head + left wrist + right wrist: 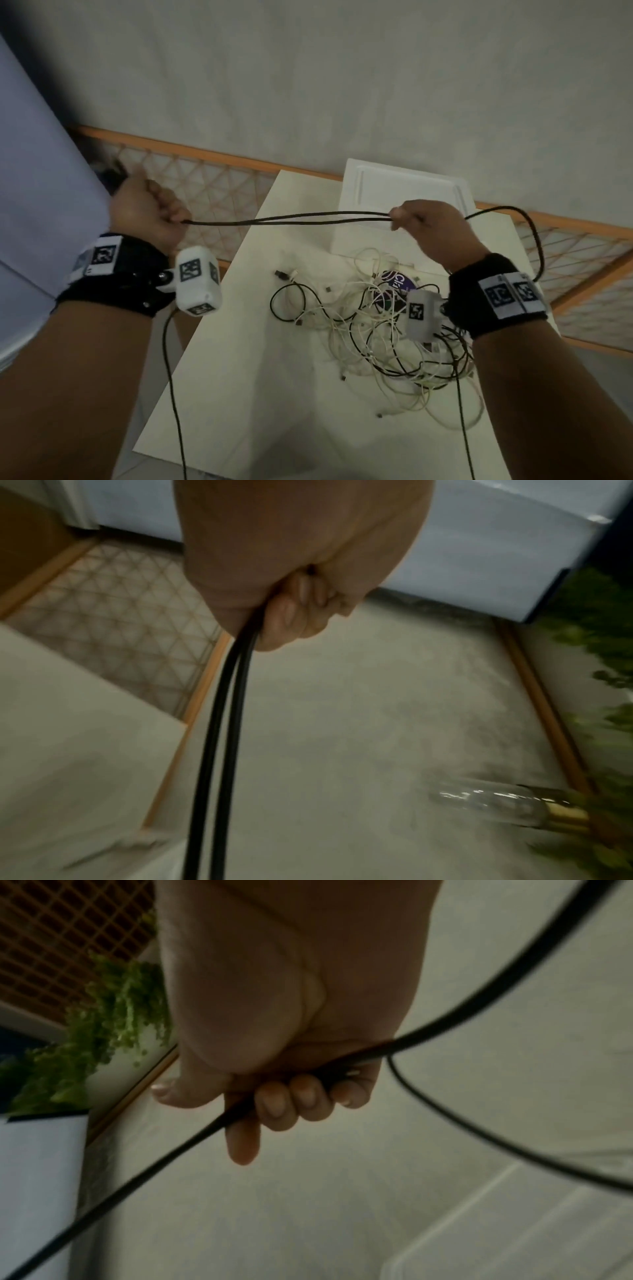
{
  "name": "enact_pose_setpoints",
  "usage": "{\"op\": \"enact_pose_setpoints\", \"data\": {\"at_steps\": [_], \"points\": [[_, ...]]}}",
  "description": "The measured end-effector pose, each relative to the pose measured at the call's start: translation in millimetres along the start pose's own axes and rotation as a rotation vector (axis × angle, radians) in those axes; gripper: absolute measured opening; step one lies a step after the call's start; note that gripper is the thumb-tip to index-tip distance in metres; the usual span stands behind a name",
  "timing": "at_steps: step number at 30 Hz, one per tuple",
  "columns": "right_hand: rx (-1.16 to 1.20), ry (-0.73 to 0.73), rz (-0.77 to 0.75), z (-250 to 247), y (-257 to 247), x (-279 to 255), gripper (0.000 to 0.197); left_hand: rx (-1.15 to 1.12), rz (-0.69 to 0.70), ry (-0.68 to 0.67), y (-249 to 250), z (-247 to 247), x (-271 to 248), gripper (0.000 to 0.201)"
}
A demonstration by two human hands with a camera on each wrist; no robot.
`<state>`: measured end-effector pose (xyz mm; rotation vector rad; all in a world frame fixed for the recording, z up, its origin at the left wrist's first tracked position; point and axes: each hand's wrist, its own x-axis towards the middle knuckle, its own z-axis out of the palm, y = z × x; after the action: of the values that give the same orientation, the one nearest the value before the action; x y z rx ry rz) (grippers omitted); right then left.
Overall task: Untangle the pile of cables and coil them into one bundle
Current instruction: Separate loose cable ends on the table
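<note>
A long black cable point(291, 218) runs doubled and taut between my two raised hands, above the white table point(246, 394). My left hand point(150, 209) grips both strands in a fist point(291, 610) at the left, off the table's edge. My right hand point(424, 226) holds the strands with curled fingers point(294, 1096) over the table's far side. From the right hand the black cable point(479, 1010) loops out to the right and down past my wrist. A tangled pile of white and black cables point(383, 335) lies on the table below my right wrist.
A white tray point(404, 202) lies at the table's far end. A dark round printed object point(397, 284) sits under the pile. An orange-framed lattice rail point(205, 185) runs behind the table. Green foliage point(603, 647) and a glass bottle point(493, 802) lie off on the floor side.
</note>
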<state>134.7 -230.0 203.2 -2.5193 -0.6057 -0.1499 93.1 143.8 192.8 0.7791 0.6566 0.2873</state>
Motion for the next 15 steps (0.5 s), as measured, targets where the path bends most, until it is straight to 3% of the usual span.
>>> {"op": "enact_pose_setpoints", "data": {"at_steps": [2,5,7,10,11,13,15], "points": [[-0.068,0.045,0.080,-15.8,10.6,-9.0,0.050,0.011,-0.108,-0.040,-26.3,4.2,1.6,0.046],[-0.380,0.038,0.225,-41.2,49.9,-38.8,0.065,-0.031,-0.260,-0.107,-79.3,8.3,-5.6,0.034],[-0.483,0.020,0.377,-55.4,80.8,-62.6,0.061,0.027,-0.371,-0.191,-115.4,10.4,-13.6,0.030],[-0.677,-0.205,0.625,-50.7,114.6,-89.9,0.037,0.120,-0.489,-0.278,-163.5,16.5,-27.0,0.031],[-0.710,-0.255,0.636,-41.6,115.6,-94.4,0.026,0.144,-0.515,-0.305,-177.8,19.6,-31.8,0.031],[-0.509,-0.191,0.538,-17.4,102.0,-94.0,0.010,0.199,-0.542,-0.356,-199.7,26.6,-40.5,0.028],[-0.220,-0.131,0.358,14.0,69.2,-83.5,0.020,0.246,-0.541,-0.390,-211.8,33.6,-47.3,0.023]]}}
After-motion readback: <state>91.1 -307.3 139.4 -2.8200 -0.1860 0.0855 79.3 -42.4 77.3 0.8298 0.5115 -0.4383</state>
